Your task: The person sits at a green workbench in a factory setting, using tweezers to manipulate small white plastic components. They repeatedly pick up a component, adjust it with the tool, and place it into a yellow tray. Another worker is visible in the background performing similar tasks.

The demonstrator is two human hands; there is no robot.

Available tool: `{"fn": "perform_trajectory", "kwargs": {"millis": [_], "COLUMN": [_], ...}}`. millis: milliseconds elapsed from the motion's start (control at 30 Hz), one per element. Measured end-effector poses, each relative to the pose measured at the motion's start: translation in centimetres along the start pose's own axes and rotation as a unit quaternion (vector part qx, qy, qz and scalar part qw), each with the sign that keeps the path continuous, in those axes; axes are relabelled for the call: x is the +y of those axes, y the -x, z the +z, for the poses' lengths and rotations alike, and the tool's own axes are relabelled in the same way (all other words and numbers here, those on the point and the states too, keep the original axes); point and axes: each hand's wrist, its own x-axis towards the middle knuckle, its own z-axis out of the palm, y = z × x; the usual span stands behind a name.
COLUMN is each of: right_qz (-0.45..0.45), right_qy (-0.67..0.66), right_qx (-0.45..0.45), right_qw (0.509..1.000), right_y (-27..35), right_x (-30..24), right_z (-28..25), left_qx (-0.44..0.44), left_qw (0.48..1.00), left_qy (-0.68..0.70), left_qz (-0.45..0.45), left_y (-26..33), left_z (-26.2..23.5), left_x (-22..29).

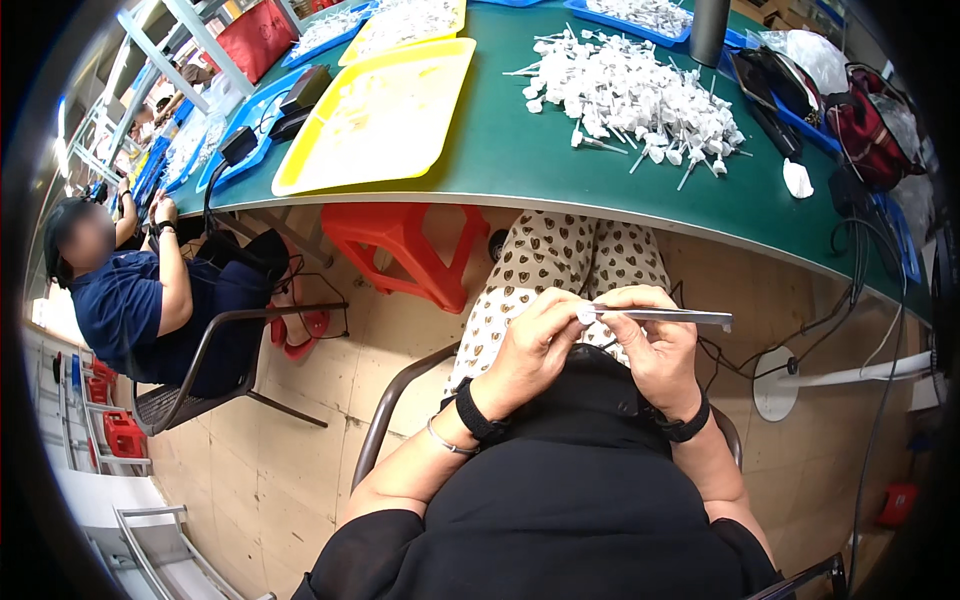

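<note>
Above my lap, both of my hands meet in front of the table's edge. My left hand (530,345) is closed in a pinch on a small white piece (586,315), mostly covered by the fingertips. In my right hand (660,345) lies a slim grey metal tool (680,315), gripped between thumb and fingers. One end of the tool reaches the white piece, and the other sticks out to the right with a small bent tip. Whether it is a pair of tweezers or a blade cannot be made out. A pile of white plastic parts with thin stems (640,95) lies on the green table (500,150).
At the table's left edge sits a yellow tray (380,120), with blue trays beyond. A dark bottle (709,35) and bags (870,130) stand right. Below are a red stool (400,245) and cables. Left, a co-worker (130,300) sits in a chair.
</note>
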Motion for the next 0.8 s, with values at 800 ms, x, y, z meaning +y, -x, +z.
{"fn": "perform_trajectory", "kwargs": {"millis": [800], "right_qz": [0.013], "right_qy": [0.032], "right_qx": [0.018], "right_qw": [0.999], "right_y": [-0.05], "right_x": [0.03], "right_z": [0.26], "left_qx": [0.022], "left_qw": [0.997], "left_qy": [-0.063], "left_qz": [0.026], "left_y": [0.01], "left_z": [0.34], "left_x": [0.12]}}
